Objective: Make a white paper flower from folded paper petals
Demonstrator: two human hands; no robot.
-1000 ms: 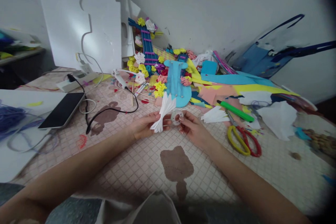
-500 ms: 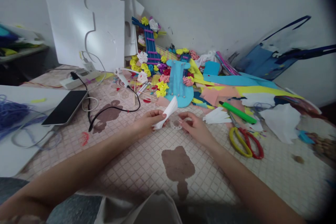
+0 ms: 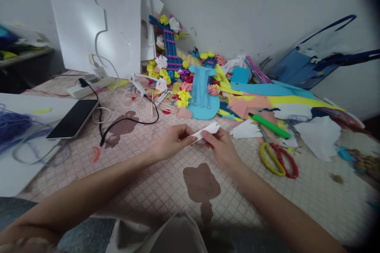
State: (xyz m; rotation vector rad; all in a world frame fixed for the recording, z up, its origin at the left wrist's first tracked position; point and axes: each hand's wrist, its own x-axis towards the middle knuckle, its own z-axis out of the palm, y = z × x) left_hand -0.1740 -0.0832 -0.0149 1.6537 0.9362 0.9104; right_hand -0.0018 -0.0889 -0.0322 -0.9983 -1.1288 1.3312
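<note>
White was the colour of the folded paper [image 3: 208, 129], a narrow pleated strip held just above the counter [image 3: 154, 193], about the middle of it and straight in front of the person. The left hand [image 3: 171, 142] was closed on the strip's near end, thumb and fingertips pressed together over it. The right hand [image 3: 222, 148] was clamped on it too, thumb and forefinger pinching close beside the left hand's grip, so the far tip stuck out free to the right. Whether anything bound the pleats could not be told.

Around the hands lay plenty to catch on. Scissors [image 3: 277, 161] with yellow and red handles rested near the right wrist, with a green marker [image 3: 268, 125] and white paper scraps [image 3: 245, 129] just beyond them. Farther back lay a blue paper guitar [image 3: 203, 97] with paper flowers [image 3: 183, 98] beside it. To the left, a black cable [image 3: 127, 123] looped across the counter near a phone [image 3: 73, 118].

With the two grips so close together, I judged the thin paper to be the weak point. A twist or a pull in opposite directions could tear it at the pinch or flatten the pleats. A slackened thumb could let the folds spring open. If the strip dropped, it could be lost among the white scraps, and a careless sweep of the right forearm could knock the scissors or marker.
</note>
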